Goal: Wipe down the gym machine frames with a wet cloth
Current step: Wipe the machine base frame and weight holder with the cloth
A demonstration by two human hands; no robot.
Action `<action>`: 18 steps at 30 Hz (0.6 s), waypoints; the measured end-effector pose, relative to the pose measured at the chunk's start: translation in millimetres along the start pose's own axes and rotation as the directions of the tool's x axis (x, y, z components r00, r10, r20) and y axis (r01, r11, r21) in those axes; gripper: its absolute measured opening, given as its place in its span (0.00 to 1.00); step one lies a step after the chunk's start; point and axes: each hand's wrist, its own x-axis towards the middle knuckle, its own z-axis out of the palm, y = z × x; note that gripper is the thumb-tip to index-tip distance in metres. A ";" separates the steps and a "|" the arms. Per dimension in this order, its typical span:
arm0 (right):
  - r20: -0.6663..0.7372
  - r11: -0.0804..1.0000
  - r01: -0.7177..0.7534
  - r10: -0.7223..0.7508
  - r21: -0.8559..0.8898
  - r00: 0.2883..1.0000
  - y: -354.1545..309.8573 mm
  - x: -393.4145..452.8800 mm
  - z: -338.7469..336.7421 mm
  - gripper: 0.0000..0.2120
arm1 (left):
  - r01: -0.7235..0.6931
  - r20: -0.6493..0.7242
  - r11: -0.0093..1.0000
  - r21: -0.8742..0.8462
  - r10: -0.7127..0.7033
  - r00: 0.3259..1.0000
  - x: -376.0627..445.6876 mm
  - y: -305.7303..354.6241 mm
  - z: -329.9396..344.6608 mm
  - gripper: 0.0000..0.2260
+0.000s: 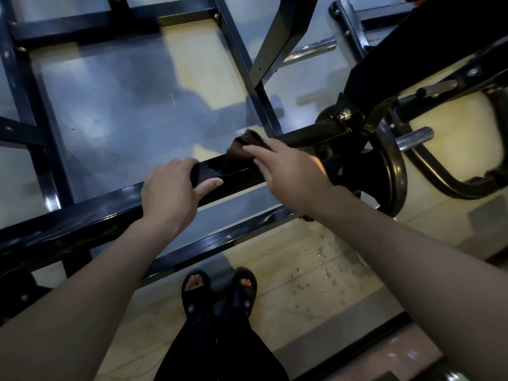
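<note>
Looking down at the dark cloth (243, 148), I see it bunched on top of the black frame bar (115, 215), pressed there under the fingertips of my right hand (291, 171). The fingers lie fairly straight over it, pushing it flat against the steel, not curling round it, though motion blur softens the fingertips. The cloth sits just ahead of that hand, at its far end, and to the right of my left hand (171, 196).

The bar is the thing the next stroke depends on. Its long axis runs from lower left, past my left forearm, up and to the right toward the machine's pivot (346, 116). My left hand grips it, fingers hooked over the far edge and thumb stretched along the near face. Between the two hands the bar shows a wet, streaky sheen. The right hand is the nearer one to the cloth, so I judge the wipe must travel along the bar, either back toward the left hand or on toward the pivot.

The cloth looks brownish, small and crumpled. Beyond the hands, a lower rail (220, 243) runs parallel to the bar, nearer my sandalled feet (220, 291). Water droplets (316, 268) speckle the floor below my right forearm.
</note>
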 end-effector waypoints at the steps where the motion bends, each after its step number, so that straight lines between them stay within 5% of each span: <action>1: -0.009 1.000 -0.025 0.025 -0.006 1.000 11.9 -3.6 -5.8 0.18 | -0.003 -0.002 1.000 -0.004 0.003 1.000 -0.2 -0.3 0.1 0.32; 4: -0.045 0.951 -0.238 0.233 -0.196 0.971 57.1 -9.4 -28.3 0.19 | -0.006 -0.010 1.000 -0.013 0.006 1.000 -0.8 -0.6 -0.2 0.33; 9: -0.188 0.747 -0.639 0.611 -0.184 0.769 67.9 10.7 -35.7 0.18 | -0.005 -0.010 1.000 -0.005 0.005 1.000 -0.6 0.5 0.8 0.33; 12: -0.130 0.821 -0.567 0.556 -0.072 0.821 28.2 26.0 -18.0 0.17 | -0.002 -0.008 1.000 -0.016 0.002 1.000 -1.1 0.2 1.8 0.33; 15: -0.051 0.948 -0.317 0.317 0.004 0.947 -13.2 20.5 4.9 0.17 | 0.003 -0.003 1.000 -0.017 -0.003 1.000 0.0 0.4 1.9 0.33; 18: -0.047 0.997 -0.066 0.068 0.039 0.997 -22.7 -1.9 13.6 0.18 | 0.001 -0.013 1.000 -0.009 -0.001 1.000 0.5 0.3 2.4 0.33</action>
